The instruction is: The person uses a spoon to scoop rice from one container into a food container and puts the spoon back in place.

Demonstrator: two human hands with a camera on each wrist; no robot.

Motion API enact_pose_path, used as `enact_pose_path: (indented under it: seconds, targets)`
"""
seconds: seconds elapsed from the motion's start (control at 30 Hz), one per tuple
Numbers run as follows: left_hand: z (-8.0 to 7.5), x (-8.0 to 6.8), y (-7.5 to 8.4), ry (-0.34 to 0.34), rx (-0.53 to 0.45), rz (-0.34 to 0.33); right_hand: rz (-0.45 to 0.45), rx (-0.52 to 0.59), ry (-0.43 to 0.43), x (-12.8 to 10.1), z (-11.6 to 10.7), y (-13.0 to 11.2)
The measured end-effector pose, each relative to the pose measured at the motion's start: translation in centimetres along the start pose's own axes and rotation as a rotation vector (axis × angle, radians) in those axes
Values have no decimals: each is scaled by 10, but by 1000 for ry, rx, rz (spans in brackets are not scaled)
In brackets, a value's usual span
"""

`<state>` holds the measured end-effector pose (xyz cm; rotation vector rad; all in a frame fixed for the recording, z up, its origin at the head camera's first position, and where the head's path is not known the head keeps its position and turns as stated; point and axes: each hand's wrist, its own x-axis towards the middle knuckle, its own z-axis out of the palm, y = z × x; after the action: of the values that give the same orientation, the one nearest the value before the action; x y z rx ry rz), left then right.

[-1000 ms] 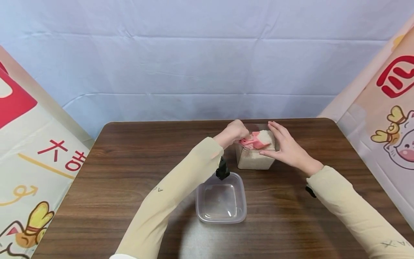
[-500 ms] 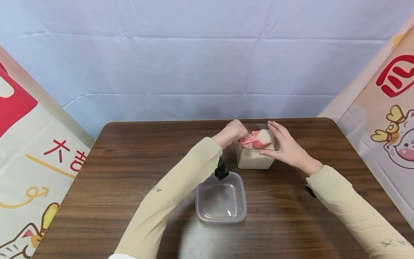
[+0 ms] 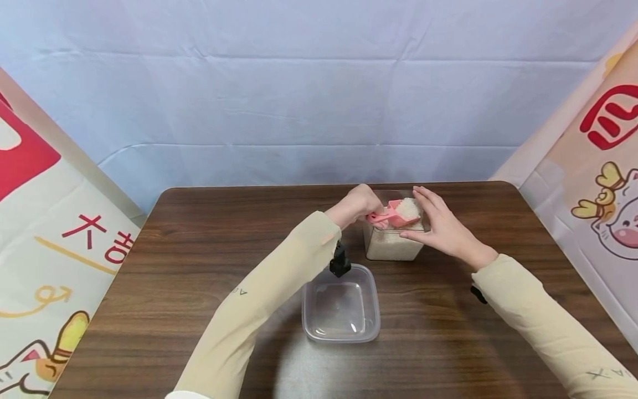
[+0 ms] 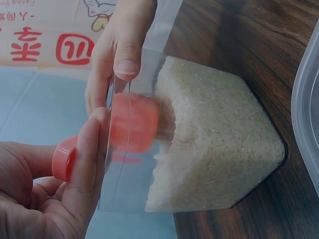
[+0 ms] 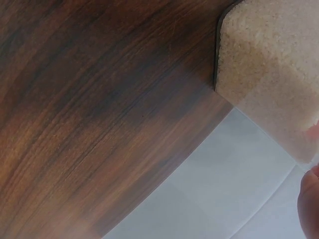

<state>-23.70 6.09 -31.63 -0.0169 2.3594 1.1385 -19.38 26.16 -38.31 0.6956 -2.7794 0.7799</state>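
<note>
Ok, L hand [image 3: 358, 204] grips pink plastic scoop [image 3: 395, 217] w/ mounded grainy rice [image 3: 409, 208].

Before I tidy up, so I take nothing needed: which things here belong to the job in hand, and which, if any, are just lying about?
In the job:
Pink scoop, loaded with rice, held by the left hand
Clear box, held by the right hand
Clear tub, touched by neither hand, but probably involved

Only surroundings:
Brown table, as support
Cartoon sheets
Pale backdrop
</note>
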Motion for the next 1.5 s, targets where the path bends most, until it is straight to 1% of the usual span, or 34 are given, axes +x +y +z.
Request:
enact_pose_path:
  seconds: [0.03, 0.07, 0.1, 0.17, 0.2, 0.23, 0.27, 0.3, 0.53, 0.77, 0.93, 1.07, 1.17, 1.4, 1.5]
  targets:
    - [0, 0, 0, 4, 9, 2, 2, 1, -1, 0, 0, 0]
    - [0, -1, 0, 2, -4, 1, 1, 2, -1, 0, 0, 0]
    - [0, -1, -1, -2, -26, -2, 0, 3, 0, 0, 0, 0]
    - [1, -2, -1, -23, -105, -12, -3, 7, 3, 0, 0, 0]
    - [1, -3, -1, -26, -129, -16, -4, 8, 3, 0, 0, 0]
    - [1, -3, -1, -24, -132, -17, -5, 10, 4, 0, 0, 1]
    - [2, -4, -2, -32, -169, -19, -6, 10, 5, 0, 1, 1]
    - [2, -5, -2, -33, -186, -17, -7, 10, 5, 0, 1, 1]
    - [1, -8, -3, -19, -178, 6, -9, 5, 8, 0, 0, 1]
    - [2, -10, -4, -58, -286, 24, -11, 8, 12, 0, 1, 1]
    - [1, -11, -6, -87, -330, 33, -13, 10, 16, 0, 1, 2]
    - [0, -11, -7, -100, -340, 35, -12, 11, 18, 0, 1, 3]
    - [0, -11, -7, -86, -330, 35, -12, 8, 17, -1, 1, 3]
    - [-1, -13, -8, -84, -345, 23, -28, 3, 24, 0, 1, 3]
    - [-2, -14, -9, -73, -345, 15, -41, 3, 29, 0, 1, 3]
